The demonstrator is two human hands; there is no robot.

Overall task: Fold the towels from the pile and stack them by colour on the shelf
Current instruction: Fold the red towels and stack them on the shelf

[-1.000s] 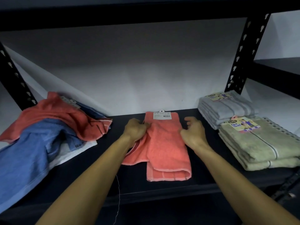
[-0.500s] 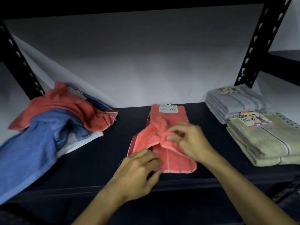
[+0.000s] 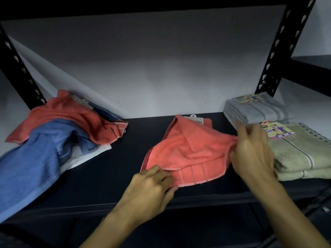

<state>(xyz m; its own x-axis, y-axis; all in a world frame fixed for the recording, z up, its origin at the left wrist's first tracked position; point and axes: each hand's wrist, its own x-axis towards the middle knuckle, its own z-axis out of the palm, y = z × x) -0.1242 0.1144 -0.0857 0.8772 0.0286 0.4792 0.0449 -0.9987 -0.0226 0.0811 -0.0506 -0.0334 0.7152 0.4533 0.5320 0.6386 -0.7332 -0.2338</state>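
Observation:
A coral towel (image 3: 188,151) with a paper tag at its far end lies half unfolded in the middle of the dark shelf (image 3: 114,167). My left hand (image 3: 150,190) pins its near left corner against the shelf. My right hand (image 3: 250,154) grips its right edge and holds it stretched out to the right. At the left lies the unfolded pile: a coral towel (image 3: 71,117) over a blue towel (image 3: 34,158) and a white one (image 3: 86,156). At the right sit a folded grey stack (image 3: 254,111) and a folded green stack (image 3: 300,153).
Black perforated uprights stand at the back left (image 3: 19,72) and back right (image 3: 279,45). A white wall closes the back of the shelf. Another dark shelf board (image 3: 311,67) shows at the far right. The shelf's front edge runs just below my hands.
The coral towel, folded narrow a second ago, is now spread wide. My right hand has pulled its edge rightward toward the green stack. My left hand dropped to the near corner.

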